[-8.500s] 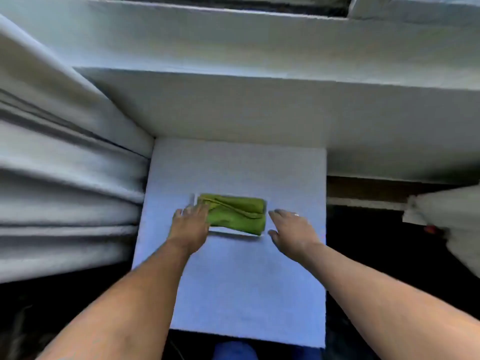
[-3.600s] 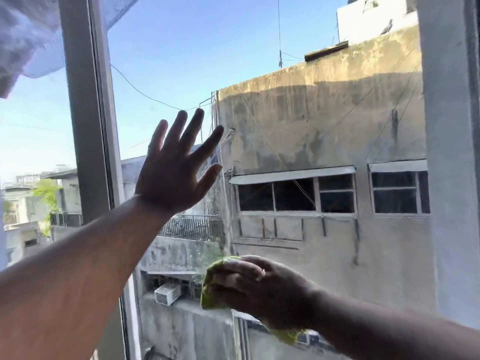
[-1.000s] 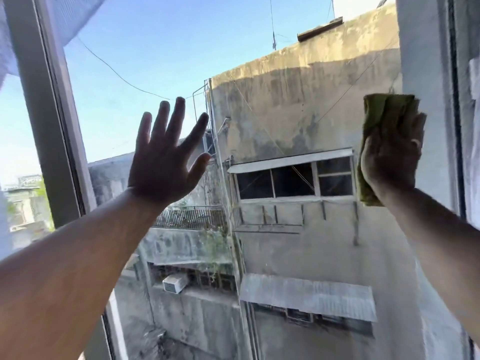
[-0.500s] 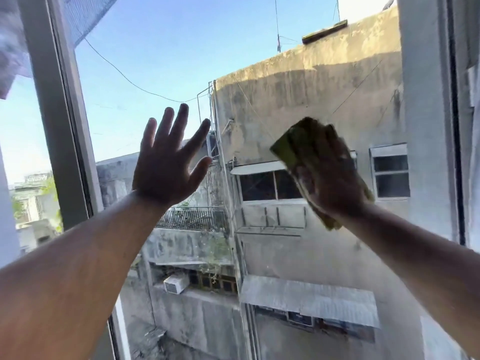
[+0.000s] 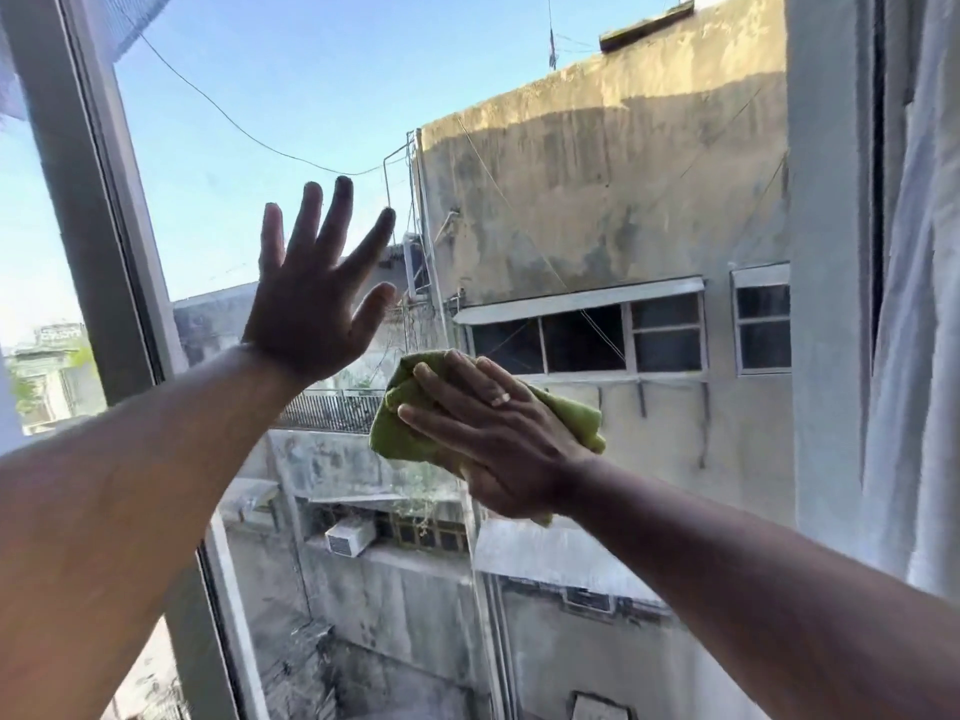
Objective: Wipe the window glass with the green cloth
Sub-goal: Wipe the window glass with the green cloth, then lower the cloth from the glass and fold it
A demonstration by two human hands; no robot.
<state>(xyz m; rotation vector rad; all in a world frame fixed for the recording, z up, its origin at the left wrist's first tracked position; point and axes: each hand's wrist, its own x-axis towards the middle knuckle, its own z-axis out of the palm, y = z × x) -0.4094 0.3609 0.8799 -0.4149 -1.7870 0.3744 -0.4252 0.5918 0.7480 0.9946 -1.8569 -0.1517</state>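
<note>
The window glass point(image 5: 597, 189) fills most of the view, with a weathered building and blue sky behind it. My right hand point(image 5: 498, 433) lies flat on the crumpled green cloth point(image 5: 400, 428) and presses it against the glass near the middle of the pane. The cloth sticks out past my fingers on the left and past my palm on the right. My left hand point(image 5: 317, 298) is up and to the left of the cloth, fingers spread wide, palm toward the glass, holding nothing.
A grey window frame post point(image 5: 98, 241) runs diagonally down the left side. A white curtain point(image 5: 914, 356) hangs along the right edge, beside a grey wall strip point(image 5: 826, 304). Another pane lies left of the post.
My right hand has swept the green cloth down and to the left across the glass, from the upper right to the middle. My left hand has stayed spread in about the same place.
</note>
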